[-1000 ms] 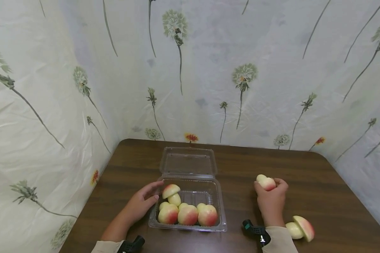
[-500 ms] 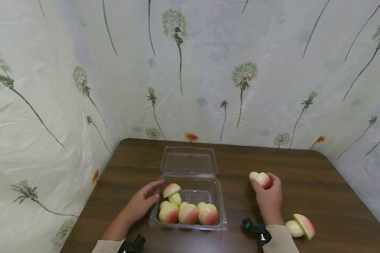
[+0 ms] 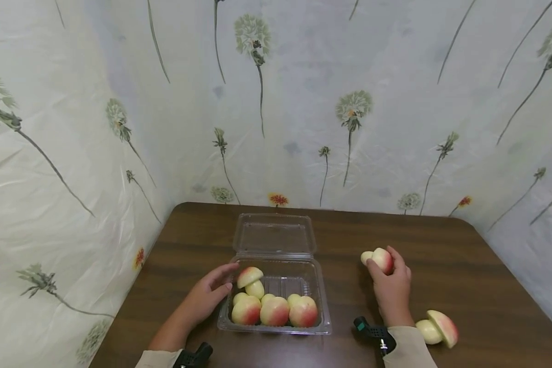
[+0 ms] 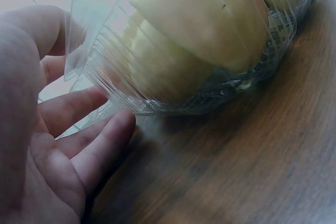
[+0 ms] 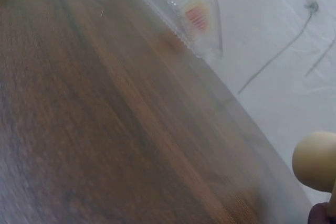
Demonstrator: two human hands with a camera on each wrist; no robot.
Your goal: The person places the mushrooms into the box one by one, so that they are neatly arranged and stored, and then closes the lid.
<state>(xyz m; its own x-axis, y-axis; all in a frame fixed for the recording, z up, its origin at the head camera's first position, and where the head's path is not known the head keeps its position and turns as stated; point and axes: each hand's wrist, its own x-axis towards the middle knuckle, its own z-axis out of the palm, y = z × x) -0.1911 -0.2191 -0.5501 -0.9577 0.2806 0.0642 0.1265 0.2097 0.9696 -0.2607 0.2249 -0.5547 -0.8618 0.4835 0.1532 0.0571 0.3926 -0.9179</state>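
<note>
My right hand (image 3: 391,289) holds a toy mushroom (image 3: 381,259) between thumb and fingers over the table's right side. Its cream stem (image 5: 315,161) points left, and its cap is blushed red. A clear plastic clamshell box (image 3: 323,306) stands with its lid (image 3: 276,234) folded back. Inside, a row of three toy mushrooms (image 3: 274,312) fills the near side, and another toy mushroom (image 3: 250,278) lies behind on the left. My left hand (image 3: 207,294) rests against the box's left rim; in the left wrist view the fingers (image 4: 113,135) spread loosely by its ribbed wall.
Another toy mushroom (image 3: 437,328) lies on its side on the brown wooden table (image 3: 340,240), beside my right sleeve (image 3: 407,347). Behind the table hangs a pale sheet (image 3: 294,102) printed with dandelions.
My right hand has moved slightly left and away from me with the toy mushroom, turning its stem leftward. My left hand and the box stay about where they were.
</note>
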